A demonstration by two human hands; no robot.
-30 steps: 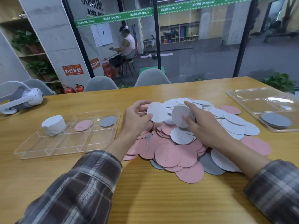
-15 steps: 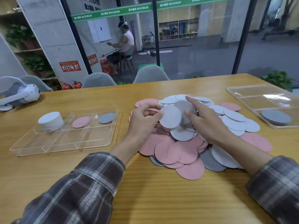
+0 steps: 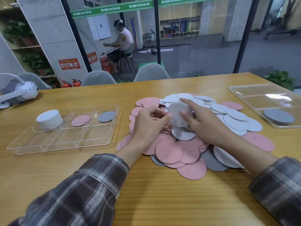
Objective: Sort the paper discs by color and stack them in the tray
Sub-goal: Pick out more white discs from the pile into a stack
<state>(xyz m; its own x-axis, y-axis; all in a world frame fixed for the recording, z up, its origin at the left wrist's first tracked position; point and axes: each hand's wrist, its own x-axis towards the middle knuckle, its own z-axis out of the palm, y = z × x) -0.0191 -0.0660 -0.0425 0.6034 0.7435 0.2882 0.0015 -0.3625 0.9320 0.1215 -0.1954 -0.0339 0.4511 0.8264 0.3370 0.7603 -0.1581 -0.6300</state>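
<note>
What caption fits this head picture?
Sorting time: left hand and right hand hold white discs over the pile, tray at left.

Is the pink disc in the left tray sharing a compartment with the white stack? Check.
No, the pink disc lies one tray compartment right of the white stack.

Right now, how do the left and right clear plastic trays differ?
The left clear plastic tray holds three colours in its far row: a tall white disc stack, a pink disc and a grey disc; the right clear plastic tray holds only a low grey disc stack. The left tray shows whole; the right tray is cut by the frame edge. Both are transparent, divided, flat on the wooden table.
</note>
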